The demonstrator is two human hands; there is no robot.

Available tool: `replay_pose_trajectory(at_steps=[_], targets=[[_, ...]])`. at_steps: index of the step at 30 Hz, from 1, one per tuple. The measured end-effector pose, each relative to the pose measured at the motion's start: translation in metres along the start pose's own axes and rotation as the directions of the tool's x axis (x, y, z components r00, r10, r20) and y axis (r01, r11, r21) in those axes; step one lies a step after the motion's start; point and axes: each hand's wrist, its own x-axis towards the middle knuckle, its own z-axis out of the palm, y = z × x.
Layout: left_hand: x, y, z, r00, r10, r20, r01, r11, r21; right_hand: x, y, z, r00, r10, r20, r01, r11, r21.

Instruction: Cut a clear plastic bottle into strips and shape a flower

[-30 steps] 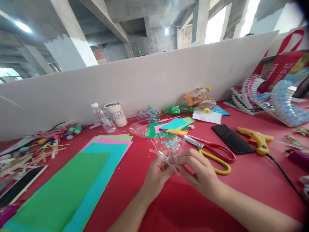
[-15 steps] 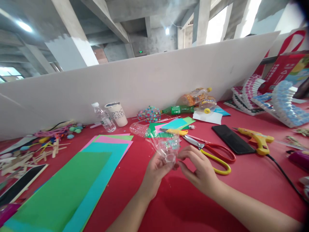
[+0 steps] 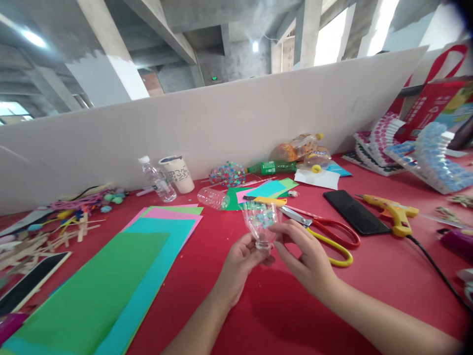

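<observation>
A clear plastic bottle top [image 3: 260, 222], cut into strips around its wide end, is held neck down above the red table. My left hand [image 3: 239, 266] is closed around its neck from the left and below. On the other side, my right hand [image 3: 308, 251] pinches the lower side of the plastic between thumb and fingertips. Just right of the hands lie large scissors [image 3: 328, 235] with one red and one yellow handle loop. Behind the bottle top are a yellow craft knife [image 3: 268, 200] and a clear cut bottle piece [image 3: 213, 198].
Coloured paper sheets [image 3: 99, 276] cover the left. A glue gun [image 3: 397, 212] with a cord and a black phone [image 3: 354, 212] lie at right. A water bottle [image 3: 158, 182], a white cup [image 3: 178, 173] and a green bottle [image 3: 273, 168] are along the white partition [image 3: 229, 123].
The bottle top has turned more upright, its strips swinging from the left to point up and away. My right fingers have moved slightly left onto its side.
</observation>
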Motion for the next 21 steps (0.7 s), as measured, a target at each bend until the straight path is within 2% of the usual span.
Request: replay_pose_trajectory(at_steps=[11, 17, 21], targets=[[-0.0013, 0.0003, 0.0016, 0.999, -0.035, 0.034, 0.035, 0.999, 0.005, 0.002, 0.0013, 0.0018, 0.986, 0.164, 0.012, -0.164, 0.978, 0.125], [-0.0026, -0.0012, 0.0008, 0.991, -0.115, 0.069, 0.118, 0.993, -0.032, 0.0052, -0.0002, -0.0008, 0.934, 0.339, 0.112, -0.357, 0.892, 0.277], [-0.0013, -0.0032, 0.0003, 0.988, -0.143, 0.058, 0.145, 0.989, -0.022, 0.0087, 0.0005, -0.0036, 0.895, 0.409, 0.176, -0.445, 0.828, 0.342]])
